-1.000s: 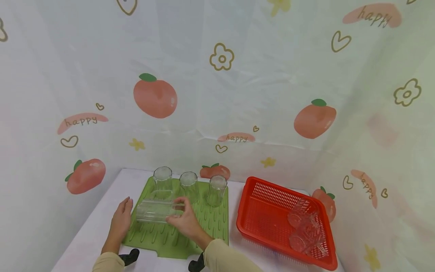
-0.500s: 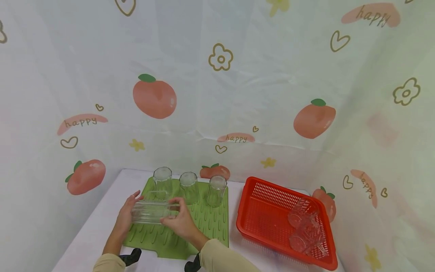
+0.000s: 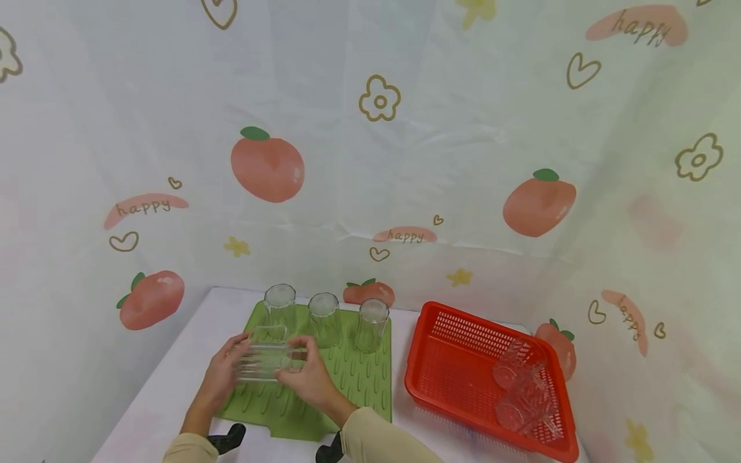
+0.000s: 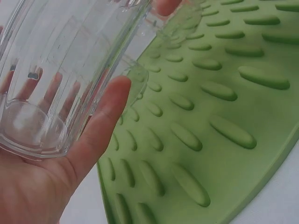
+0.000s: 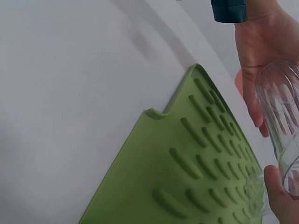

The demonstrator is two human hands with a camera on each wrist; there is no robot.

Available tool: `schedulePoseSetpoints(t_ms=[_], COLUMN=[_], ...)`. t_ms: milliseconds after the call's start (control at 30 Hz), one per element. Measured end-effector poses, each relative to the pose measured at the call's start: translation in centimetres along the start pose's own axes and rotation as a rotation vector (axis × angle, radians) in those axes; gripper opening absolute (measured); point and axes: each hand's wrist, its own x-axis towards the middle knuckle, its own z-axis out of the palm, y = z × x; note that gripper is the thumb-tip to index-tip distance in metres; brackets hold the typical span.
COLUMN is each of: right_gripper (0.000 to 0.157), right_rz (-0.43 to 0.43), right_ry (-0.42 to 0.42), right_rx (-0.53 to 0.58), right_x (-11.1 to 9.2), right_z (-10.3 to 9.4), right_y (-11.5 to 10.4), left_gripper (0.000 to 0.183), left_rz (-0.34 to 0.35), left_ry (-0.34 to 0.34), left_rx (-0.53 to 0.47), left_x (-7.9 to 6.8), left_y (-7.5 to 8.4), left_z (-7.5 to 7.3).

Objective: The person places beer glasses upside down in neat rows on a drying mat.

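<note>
A clear ribbed glass mug (image 3: 263, 362) lies sideways in the air between both hands, over the green drying mat (image 3: 312, 411). A handle-like loop shows on its far side. My left hand (image 3: 222, 373) holds the base end, thumb (image 4: 105, 109) along one side and fingers seen through the glass. At the other end, my right hand (image 3: 312, 379) grips the mug near its rim, thumb (image 5: 275, 186) on the near side. Three clear glasses, the left one (image 3: 280, 305), the middle one (image 3: 324, 318) and the right one (image 3: 372, 325), stand upside down along the mat's back.
A red perforated basket (image 3: 425, 379) stands on the white table to the right of the mat. Several clear glass pieces (image 3: 523, 392) lie along its right side, overlapping. Behind everything hangs a white printed curtain (image 3: 324, 193).
My left hand has come in from beside the mug and taken hold of its base end. Both hands shifted slightly left with the mug. The standing glasses and basket stayed put.
</note>
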Motion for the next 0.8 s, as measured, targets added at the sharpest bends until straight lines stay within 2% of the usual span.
schedulePoseSetpoints(t_ms=[200,433,533,667,800], right_gripper=[0.054,0.054,0.056,0.059,0.059], right_rz=[0.012,0.021,0.032,0.045,0.047], right_ry=[0.001,-0.014,-0.018,-0.028,-0.012], right_rx=[-0.061,-0.167,-0.168,-0.156,-0.188], right_x=[0.1,-0.4,-0.5,-0.5,-0.8], right_z=[-0.1,-0.5,-0.7,-1.0,-1.5], right_y=[0.1,0.1,0.1,0.2,0.2], left_gripper=[0.054,0.056,0.056,0.056,0.059], left_rz=[-0.020,0.037,0.066,0.090,0.099], left_ry=[0.034,0.078,0.110,0.150,0.141], left_rx=[0.034,0.212,0.269,0.296,0.280], left_x=[-0.1,-0.3,-0.4,-0.4,-0.4], left_y=[0.1,-0.1,0.1,0.4,0.7], left_z=[0.2,0.2,0.3,0.5,0.4])
